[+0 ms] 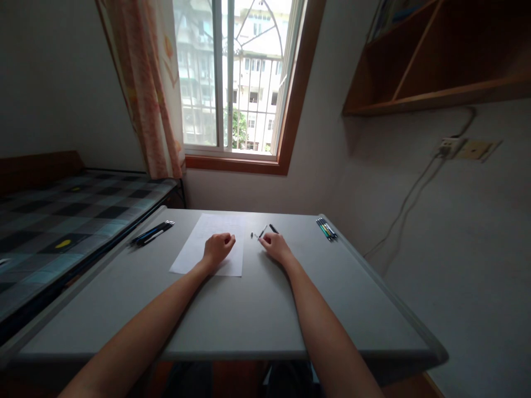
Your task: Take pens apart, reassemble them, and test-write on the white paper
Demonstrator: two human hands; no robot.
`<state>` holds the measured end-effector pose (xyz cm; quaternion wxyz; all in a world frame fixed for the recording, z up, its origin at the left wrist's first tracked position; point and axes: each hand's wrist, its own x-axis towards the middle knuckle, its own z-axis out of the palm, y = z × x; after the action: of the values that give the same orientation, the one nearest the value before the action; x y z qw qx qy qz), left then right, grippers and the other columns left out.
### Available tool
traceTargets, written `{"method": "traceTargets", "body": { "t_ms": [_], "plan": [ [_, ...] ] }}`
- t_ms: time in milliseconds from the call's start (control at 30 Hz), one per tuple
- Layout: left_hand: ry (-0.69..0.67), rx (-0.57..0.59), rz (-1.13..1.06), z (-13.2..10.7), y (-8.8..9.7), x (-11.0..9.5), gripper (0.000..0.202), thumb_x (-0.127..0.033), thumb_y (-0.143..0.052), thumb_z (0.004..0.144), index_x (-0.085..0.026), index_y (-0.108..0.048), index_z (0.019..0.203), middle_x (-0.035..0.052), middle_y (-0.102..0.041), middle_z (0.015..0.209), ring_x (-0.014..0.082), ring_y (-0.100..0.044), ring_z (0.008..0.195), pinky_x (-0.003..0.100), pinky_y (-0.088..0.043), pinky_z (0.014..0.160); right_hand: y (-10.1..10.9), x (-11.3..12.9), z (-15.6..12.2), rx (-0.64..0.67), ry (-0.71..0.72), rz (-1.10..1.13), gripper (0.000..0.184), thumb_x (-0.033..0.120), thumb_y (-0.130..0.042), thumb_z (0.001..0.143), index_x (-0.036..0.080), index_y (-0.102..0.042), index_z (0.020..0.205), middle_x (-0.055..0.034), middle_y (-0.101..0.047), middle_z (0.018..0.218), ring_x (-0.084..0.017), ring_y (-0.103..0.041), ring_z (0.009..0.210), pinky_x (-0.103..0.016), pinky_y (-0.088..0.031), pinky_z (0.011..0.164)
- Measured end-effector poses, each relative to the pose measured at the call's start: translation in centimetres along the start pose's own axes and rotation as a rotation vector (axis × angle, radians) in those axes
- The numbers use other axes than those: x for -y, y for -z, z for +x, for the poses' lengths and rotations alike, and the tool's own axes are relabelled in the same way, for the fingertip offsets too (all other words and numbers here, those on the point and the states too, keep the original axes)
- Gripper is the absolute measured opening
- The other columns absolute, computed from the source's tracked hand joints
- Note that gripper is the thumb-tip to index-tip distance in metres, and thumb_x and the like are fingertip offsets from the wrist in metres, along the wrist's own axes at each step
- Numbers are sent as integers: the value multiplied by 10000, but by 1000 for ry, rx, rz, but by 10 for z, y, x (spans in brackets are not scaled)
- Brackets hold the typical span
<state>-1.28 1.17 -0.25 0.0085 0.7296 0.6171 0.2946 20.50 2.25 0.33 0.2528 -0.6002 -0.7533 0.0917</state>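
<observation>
The black pen piece (273,228) lay on the counter (332,309) just beyond the nearer right hand (275,246), far end slanting left. The left hand (217,247) curled loosely over paper (194,255); whether the right pinched anything was unclear.

White paper sheet (194,246), flat, faint marks, under L hand (219,249). Just past R hand (274,245): slim pale/dk pc (263,231), slanted, & short blk pc (273,228) to its R, apart. Tiny dk bit (251,235) L of R hand, btwn hands, nearer R.
</observation>
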Motion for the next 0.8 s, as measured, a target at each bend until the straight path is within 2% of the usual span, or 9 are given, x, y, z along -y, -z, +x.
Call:
{"method": "traceTargets", "body": {
  "t_ms": [67, 267, 800],
  "plan": [
    [8, 64, 27, 1, -2, 1, 416, -422, -352, 829, -185, -600, 592, 24, -598, 592, 129, -512, 564, 239, -256, 514, -5, 5, -3, 51, 28, -22, 268, 366, -479, 804, 178, -646, 709, -38, -643, 674, -122, -540, 608, -213, -330, 573],
    [-4, 199, 121, 0, -4, 0, 354, -446, -401, 798, -200, -624, 675, 38, -639, 698, 153, -551, 637, 238, -280, 537, -13, 9, -5, 64, 30, -22, 261, 374, -484, 799, 185, -647, 722, -46, -660, 713, -125, -557, 644, -213, -329, 583],
    [6, 240, 139, -2, 1, -4, 337, -451, -399, 802, -208, -610, 704, 37, -648, 733, 161, -566, 679, 240, -312, 564, -9, 15, -5, 98, -6, -22, 225, 359, -506, 795, 187, -644, 749, -45, -670, 754, -128, -572, 677, -212, -336, 586]
  ]
}}
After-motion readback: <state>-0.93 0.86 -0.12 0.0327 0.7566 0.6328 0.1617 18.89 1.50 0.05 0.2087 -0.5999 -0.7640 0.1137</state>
